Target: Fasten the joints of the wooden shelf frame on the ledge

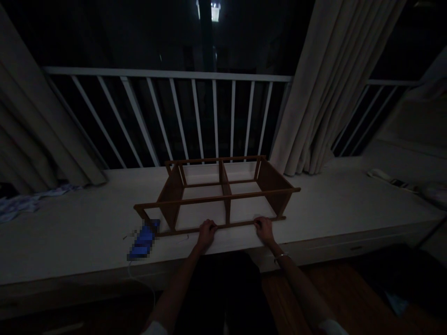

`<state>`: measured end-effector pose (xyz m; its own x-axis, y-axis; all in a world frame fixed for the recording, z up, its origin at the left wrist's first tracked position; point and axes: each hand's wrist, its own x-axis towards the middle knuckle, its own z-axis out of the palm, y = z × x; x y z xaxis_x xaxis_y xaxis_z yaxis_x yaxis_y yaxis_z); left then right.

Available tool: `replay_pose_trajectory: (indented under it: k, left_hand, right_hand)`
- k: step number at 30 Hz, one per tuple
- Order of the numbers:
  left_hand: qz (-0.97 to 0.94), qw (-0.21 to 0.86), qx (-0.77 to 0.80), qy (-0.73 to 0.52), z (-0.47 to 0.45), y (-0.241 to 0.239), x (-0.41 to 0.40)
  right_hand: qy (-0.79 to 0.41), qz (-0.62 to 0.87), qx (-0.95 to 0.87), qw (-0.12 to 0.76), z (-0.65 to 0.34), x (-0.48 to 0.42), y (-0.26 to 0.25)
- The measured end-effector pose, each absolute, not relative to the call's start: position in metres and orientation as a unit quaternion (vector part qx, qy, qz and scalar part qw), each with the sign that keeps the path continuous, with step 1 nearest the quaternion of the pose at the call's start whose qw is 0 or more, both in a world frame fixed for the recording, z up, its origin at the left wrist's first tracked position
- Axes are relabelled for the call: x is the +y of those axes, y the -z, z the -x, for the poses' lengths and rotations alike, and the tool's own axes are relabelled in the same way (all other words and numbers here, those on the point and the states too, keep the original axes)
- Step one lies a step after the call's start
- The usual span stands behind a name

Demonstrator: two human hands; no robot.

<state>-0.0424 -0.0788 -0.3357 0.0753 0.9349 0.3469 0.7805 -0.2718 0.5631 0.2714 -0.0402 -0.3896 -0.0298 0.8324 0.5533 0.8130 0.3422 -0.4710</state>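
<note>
A brown wooden rack (223, 186) made of thin bars and side panels lies on a long white ledge (70, 228) under a window. My left hand (206, 232) is closed around the rack's nearest bottom bar, left of its middle. My right hand (263, 228) grips the same bar further right, with a bracelet on that wrist. Both arms reach forward from the bottom of the view.
A white railing (167, 74) runs behind the ledge in front of dark glass. Beige curtains (324, 93) hang at both sides. A small blue object (143, 241) with a thin cable lies left of the rack. Cloth (21, 202) sits far left; small items (391, 179) far right.
</note>
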Motion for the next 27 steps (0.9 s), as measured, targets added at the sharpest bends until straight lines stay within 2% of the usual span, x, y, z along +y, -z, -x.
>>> replay_pose_trajectory:
  k: [10,17,27]
  left_hand:
    - [-0.725,0.100,0.586,-0.346,0.042,0.342,-0.096]
    - [-0.703,0.058,0.609,-0.364,0.046,0.346,-0.101]
    - [-0.686,0.132,0.610,-0.373,0.055,0.352,-0.085]
  right_hand:
    - [0.000,0.593,-0.725,0.349,-0.268,-0.054,0.387]
    - [0.015,0.583,-0.728,0.360,-0.269,-0.053,0.390]
    - [-0.031,0.566,-0.743,0.356,-0.282,-0.048,0.383]
